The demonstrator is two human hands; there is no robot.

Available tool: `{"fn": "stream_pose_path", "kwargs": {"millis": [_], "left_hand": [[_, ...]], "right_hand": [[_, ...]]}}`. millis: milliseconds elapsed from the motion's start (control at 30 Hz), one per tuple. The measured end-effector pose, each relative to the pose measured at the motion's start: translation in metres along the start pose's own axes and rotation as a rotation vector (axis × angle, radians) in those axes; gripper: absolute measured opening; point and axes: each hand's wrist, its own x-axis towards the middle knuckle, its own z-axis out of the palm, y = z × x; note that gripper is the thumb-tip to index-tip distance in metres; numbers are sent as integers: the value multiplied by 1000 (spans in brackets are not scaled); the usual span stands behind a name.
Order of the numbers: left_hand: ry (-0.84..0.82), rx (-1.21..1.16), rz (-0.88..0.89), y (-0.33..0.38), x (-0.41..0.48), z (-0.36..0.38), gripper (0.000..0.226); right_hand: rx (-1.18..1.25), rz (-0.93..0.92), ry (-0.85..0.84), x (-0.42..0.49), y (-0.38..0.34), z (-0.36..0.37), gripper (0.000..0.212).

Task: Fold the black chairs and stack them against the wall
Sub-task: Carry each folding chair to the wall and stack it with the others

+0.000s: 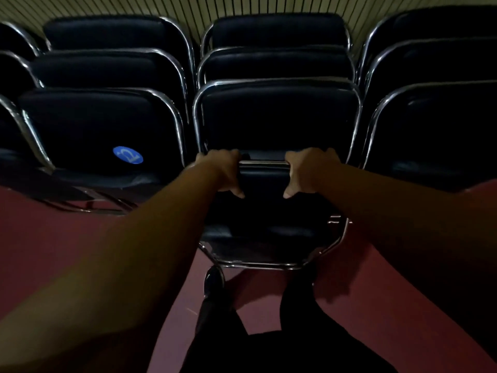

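Observation:
A folded black chair (265,224) with a chrome frame stands upright in front of me on the red floor. My left hand (224,172) grips the left end of its top bar. My right hand (306,170) grips the right end of the same bar. Both thumbs point down over the black padding. Directly behind it a row of folded black chairs (277,114) leans toward the ribbed wall (193,9). The held chair sits close against the front one of that row.
More rows of stacked black chairs stand to the left (96,122) and right (435,125). One left chair carries a round blue sticker (128,155). My legs and a dark shoe (213,281) are below, on the red floor (53,238).

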Motion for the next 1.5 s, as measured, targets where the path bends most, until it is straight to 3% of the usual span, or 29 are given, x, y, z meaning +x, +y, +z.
{"fn": "stream_pose_path", "kwargs": {"millis": [367,1267,1500], "left_hand": [[148,11,-69,29,42,-56,96],[191,28,-51,30,30,-64,92],[311,-168,-84,22,4,-65,77]], "right_hand": [[30,-25,223,31,59,-47,89],[-38,-45,133,28,56,-61,106],[-52,-100,197,18,45,-68,86]]}}
